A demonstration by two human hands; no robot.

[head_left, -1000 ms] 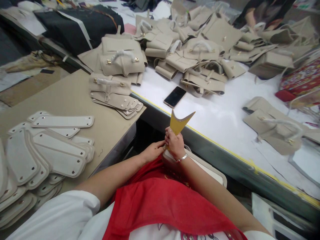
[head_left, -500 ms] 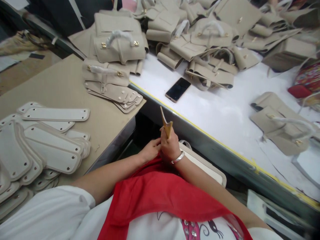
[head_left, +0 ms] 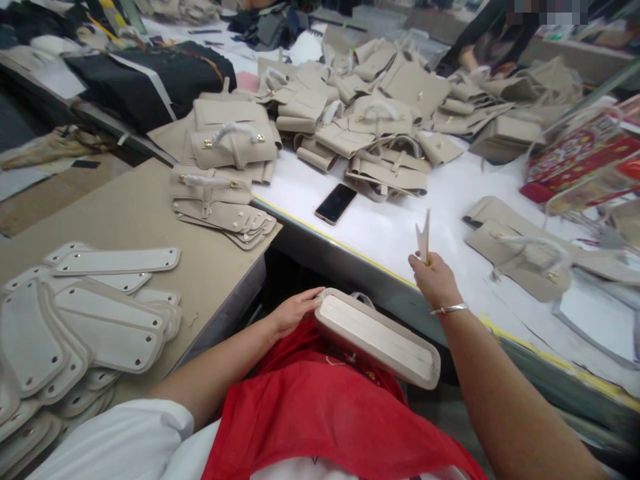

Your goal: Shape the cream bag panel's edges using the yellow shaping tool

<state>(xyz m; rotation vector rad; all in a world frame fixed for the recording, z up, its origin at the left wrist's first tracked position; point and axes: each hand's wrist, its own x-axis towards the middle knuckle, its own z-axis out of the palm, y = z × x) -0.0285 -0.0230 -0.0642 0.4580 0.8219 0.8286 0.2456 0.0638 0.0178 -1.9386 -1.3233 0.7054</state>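
Observation:
A beige handbag (head_left: 377, 337) lies in my lap, its pale, long, flat side facing up and its handle at the far edge. My left hand (head_left: 295, 312) grips the bag's left end, fingers at the corner; its thumb is hidden. Out to the right, beyond the bag and over the table edge, my right hand (head_left: 436, 279) is closed around a thin pale tool (head_left: 423, 239) with a forked, V-shaped tip pointing up. The tool touches nothing but the hand.
Left, a brown board holds a pile of riveted bag panels (head_left: 110, 320) and stacked beige pieces (head_left: 225, 217). On the white table (head_left: 295, 180) lie a phone (head_left: 336, 203), a beige bag (head_left: 525, 250) and a heap of bag parts (head_left: 370, 113). A person's arms (head_left: 480, 57) show behind.
My right hand has moved right with the tool, away from my left hand. My left hand has come to the bag's end, and more of the bag shows. The view has tilted up.

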